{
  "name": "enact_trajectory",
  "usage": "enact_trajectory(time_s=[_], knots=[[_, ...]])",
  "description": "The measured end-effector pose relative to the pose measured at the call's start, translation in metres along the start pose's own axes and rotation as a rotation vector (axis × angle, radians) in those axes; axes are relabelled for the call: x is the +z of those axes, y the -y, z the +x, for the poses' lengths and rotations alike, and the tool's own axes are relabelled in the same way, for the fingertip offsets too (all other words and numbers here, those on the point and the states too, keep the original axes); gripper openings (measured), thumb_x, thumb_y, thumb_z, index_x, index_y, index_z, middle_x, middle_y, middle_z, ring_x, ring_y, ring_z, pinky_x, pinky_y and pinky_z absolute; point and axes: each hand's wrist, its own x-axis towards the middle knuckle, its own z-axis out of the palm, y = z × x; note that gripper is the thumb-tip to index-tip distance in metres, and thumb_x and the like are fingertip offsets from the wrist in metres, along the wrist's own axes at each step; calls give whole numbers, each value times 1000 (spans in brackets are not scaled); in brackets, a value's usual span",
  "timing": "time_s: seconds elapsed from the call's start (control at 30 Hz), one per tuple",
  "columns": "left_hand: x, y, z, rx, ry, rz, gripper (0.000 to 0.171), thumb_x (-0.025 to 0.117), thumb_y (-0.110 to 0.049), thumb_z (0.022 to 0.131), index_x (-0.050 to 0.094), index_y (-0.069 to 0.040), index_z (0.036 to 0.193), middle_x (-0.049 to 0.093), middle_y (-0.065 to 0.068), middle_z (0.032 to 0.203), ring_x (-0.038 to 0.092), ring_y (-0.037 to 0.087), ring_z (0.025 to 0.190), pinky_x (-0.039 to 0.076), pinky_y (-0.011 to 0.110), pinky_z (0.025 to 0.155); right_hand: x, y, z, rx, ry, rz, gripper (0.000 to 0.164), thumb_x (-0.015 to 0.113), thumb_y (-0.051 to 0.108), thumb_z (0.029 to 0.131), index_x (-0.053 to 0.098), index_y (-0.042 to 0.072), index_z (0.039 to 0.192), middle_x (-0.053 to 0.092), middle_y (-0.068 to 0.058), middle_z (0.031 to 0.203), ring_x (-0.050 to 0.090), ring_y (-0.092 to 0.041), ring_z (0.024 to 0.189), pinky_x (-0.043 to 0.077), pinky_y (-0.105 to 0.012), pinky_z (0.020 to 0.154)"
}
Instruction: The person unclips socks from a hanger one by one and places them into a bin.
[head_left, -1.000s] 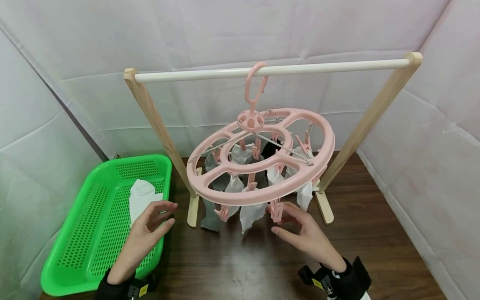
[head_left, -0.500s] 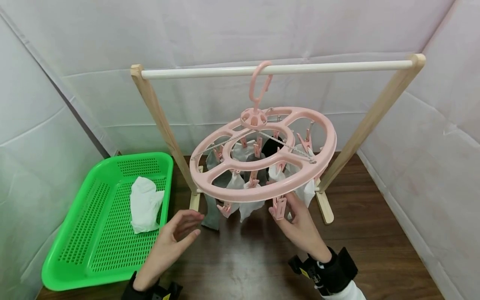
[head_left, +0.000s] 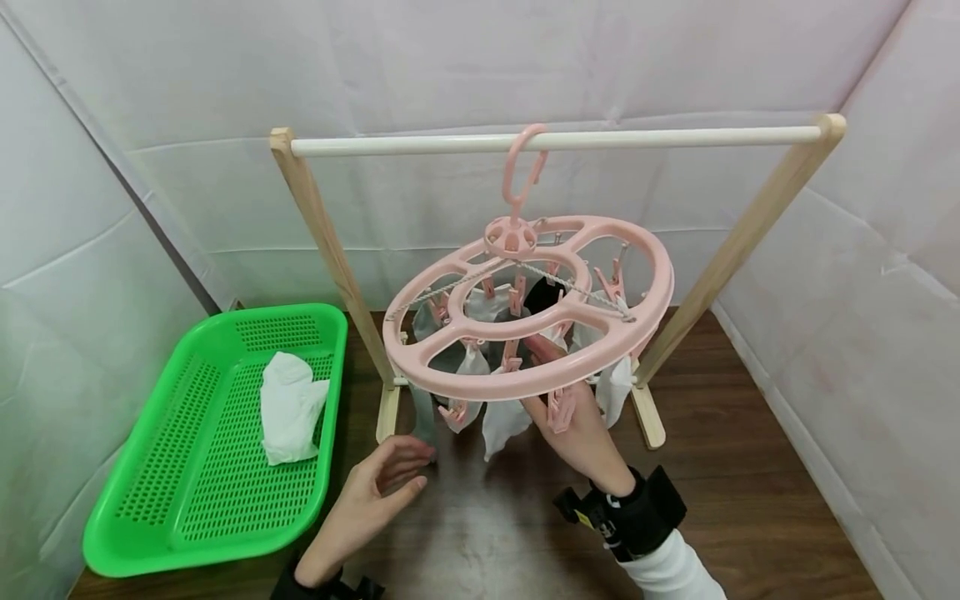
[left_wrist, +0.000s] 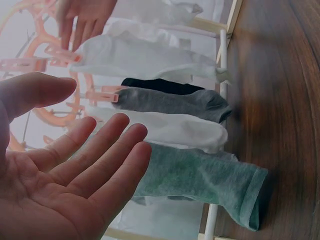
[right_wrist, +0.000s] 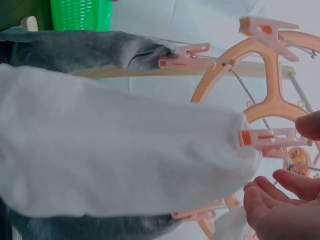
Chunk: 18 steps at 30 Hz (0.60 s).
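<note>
A pink round clip hanger [head_left: 450, 385] hangs tilted from a white bar, several socks pegged beneath it. My right hand [head_left: 581, 437] reaches up under its front edge, partly hidden by the ring and a dangling empty pink clip [head_left: 561, 408]. In the right wrist view its thumb and fingers are spread around a pink clothespin [right_wrist: 270, 137] that holds a white sock [right_wrist: 120, 145], with a gap between fingers and clip. Palm up with fingers extended, my left hand [left_wrist: 75, 175] holds nothing; it is near the grey-green sock [left_wrist: 200, 180] at the left.
At the left stands a green plastic basket [head_left: 112, 533] with a crumpled white cloth [head_left: 291, 408] in it. The white bar [head_left: 637, 139] rests on wooden uprights [head_left: 738, 242] with feet on the dark wooden table [head_left: 750, 467]. White sheeting encloses the back and sides.
My right hand has moved up and inward under the ring, past the front clip. My left hand has left the basket's side and moved right, toward the hanging socks.
</note>
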Motion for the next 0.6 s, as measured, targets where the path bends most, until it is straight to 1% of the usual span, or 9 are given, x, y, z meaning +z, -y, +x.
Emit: enact_trajectory(time_s=[0.03,0.07,0.1,0.23,0.3,0.33,0.4,0.43,0.6], knots=[[1,1,0,-13,9,-5,32,67,-6,92,56,2,121,62,14,117,61,20,108,49,40,91,1,-1,2,-15,2,10,52,53,8,100,32,-3,146,33,-12,150,34,-10,135,25,-26,110],[2,1,1,-22,17,-7,33,67,-7,92,56,2,121,62,14,117,61,21,109,49,38,91,2,-2,4,-61,-17,-150,52,54,10,100,33,0,146,34,-10,149,35,-8,134,29,-24,108],[3,2,1,-28,26,-6,33,67,-8,92,55,1,122,61,15,118,61,22,109,49,37,92,2,-4,5,-97,-25,-189,50,55,10,100,35,1,146,36,-7,148,36,-7,134,33,-23,105],[5,3,2,-59,42,-30,35,67,-9,92,54,0,124,60,16,120,60,23,111,49,34,92,4,-10,14,-163,39,79,42,54,12,100,44,16,141,45,3,141,41,-10,130,35,-26,105],[6,4,3,-62,46,-41,35,66,-7,92,54,0,124,59,17,121,59,24,111,48,34,92,5,-11,17,-165,31,84,38,53,12,101,48,20,137,51,5,133,46,-9,125,37,-25,102],[7,4,3,-64,47,-47,35,66,-7,93,53,0,124,59,17,121,59,24,111,48,34,92,7,-11,19,-170,6,-18,37,53,11,101,49,22,135,53,6,129,48,-9,122,38,-25,101],[8,5,5,-59,52,-56,35,65,-7,93,53,1,125,59,19,121,59,25,112,48,33,93,8,-10,21,-149,-23,-88,35,53,5,100,51,21,131,56,4,121,51,-11,115,40,-27,97],[9,5,5,-54,56,-56,35,65,-6,93,53,1,125,59,19,121,59,26,112,48,33,93,9,-8,21,-143,-51,-184,36,53,3,99,52,21,130,57,5,120,52,-12,115,41,-27,96],[12,5,11,-46,70,-62,35,63,-2,93,52,3,126,59,20,122,58,29,114,48,32,93,10,-9,22,-167,-56,-182,33,51,-6,97,53,6,128,61,-11,118,55,-21,114,44,-30,95]])
